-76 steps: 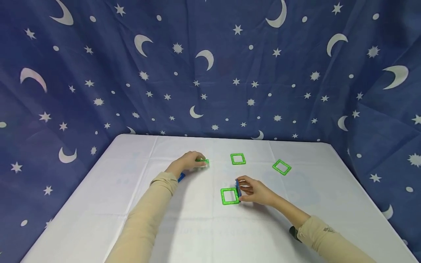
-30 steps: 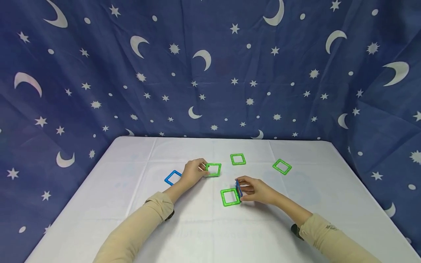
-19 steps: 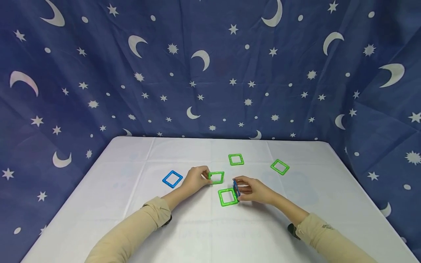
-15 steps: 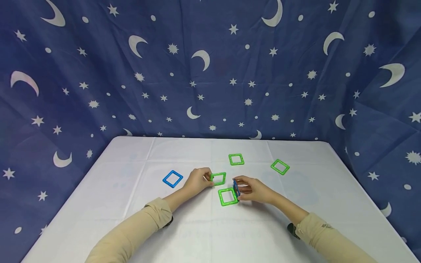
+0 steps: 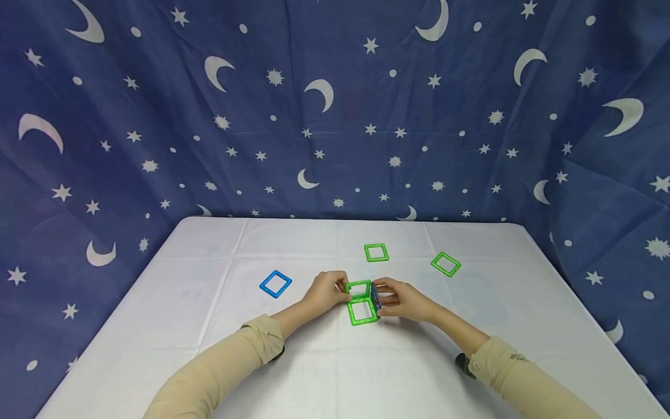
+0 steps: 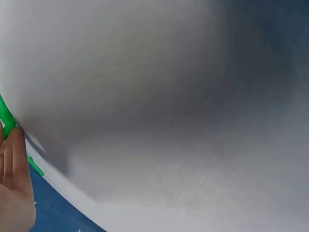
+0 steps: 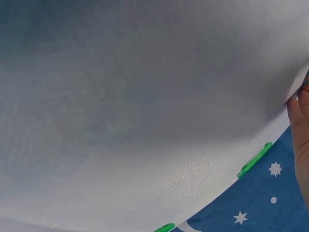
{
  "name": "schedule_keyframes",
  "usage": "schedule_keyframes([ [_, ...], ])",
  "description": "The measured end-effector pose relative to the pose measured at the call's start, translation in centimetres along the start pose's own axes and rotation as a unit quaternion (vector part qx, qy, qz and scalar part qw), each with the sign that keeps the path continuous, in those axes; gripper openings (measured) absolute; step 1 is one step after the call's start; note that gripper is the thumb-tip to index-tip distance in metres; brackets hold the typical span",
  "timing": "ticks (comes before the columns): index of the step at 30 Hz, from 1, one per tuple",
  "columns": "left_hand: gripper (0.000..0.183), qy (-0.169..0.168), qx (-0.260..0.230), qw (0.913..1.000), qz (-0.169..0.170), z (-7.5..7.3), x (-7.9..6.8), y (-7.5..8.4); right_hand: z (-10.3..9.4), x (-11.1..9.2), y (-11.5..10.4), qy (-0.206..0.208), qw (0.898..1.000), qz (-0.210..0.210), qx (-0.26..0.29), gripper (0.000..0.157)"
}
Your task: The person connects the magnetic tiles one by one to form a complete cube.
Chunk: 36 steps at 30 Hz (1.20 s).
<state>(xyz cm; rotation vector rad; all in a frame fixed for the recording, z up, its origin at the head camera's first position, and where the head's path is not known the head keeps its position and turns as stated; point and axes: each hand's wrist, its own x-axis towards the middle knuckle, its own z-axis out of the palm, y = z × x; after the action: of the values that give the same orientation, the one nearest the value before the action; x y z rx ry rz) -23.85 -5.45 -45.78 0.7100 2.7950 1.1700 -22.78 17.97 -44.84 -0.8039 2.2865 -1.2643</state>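
Observation:
My left hand [image 5: 324, 293] pinches a green square magnetic tile [image 5: 358, 283] by its left side. That tile stands up along the back edge of another green square tile [image 5: 363, 322], which lies flat on the table. With fingers and thumb, my right hand [image 5: 408, 299] holds a blue square tile [image 5: 374, 295] upright at the flat tile's right edge. The two upright tiles appear to meet at the back right corner. In the left wrist view, fingertips [image 6: 18, 140] touch a green tile [image 6: 7, 116]; the right wrist view catches only part of the right hand [image 7: 300, 135].
A loose blue square tile [image 5: 275, 295] lies left of the left hand. Two green square tiles, one behind the hands [image 5: 376, 259] and one further right [image 5: 446, 273], lie flat. The white-covered table [image 5: 335, 378] ends at a blue star-patterned curtain [image 5: 356, 105].
My left hand has brought the green tile from the back left, rightward and nearer, against the flat green tile. The loose blue tile came into full view. My right hand has stayed with its blue tile.

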Motion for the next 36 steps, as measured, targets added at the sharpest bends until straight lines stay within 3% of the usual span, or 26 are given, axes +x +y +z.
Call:
schedule_keyframes([
  [11,0.021,-0.041,0.054,0.9973,0.03,-0.2,-0.1,0.4,0.1,0.1,-0.2,-0.003,0.999,0.006,0.036,0.062],
  [19,0.039,-0.094,0.065,0.9933,0.017,-0.7,-0.1,0.3,0.1,0.3,-0.5,-0.007,0.998,0.015,0.063,0.06],
  [25,0.062,-0.128,0.044,0.9903,0.032,-1.1,-0.3,0.3,0.1,0.6,-0.6,-0.01,1.0,0.0,0.03,0.058],
  [30,0.077,-0.16,0.005,0.987,0.01,-1.5,-0.9,0.5,0.2,1.1,-0.8,-0.012,1.0,-0.015,-0.016,0.056],
  [36,0.078,-0.151,-0.019,0.9882,-0.015,-1.7,-1.7,0.4,0.5,1.6,-1.0,-0.002,0.998,-0.026,-0.049,0.045],
])
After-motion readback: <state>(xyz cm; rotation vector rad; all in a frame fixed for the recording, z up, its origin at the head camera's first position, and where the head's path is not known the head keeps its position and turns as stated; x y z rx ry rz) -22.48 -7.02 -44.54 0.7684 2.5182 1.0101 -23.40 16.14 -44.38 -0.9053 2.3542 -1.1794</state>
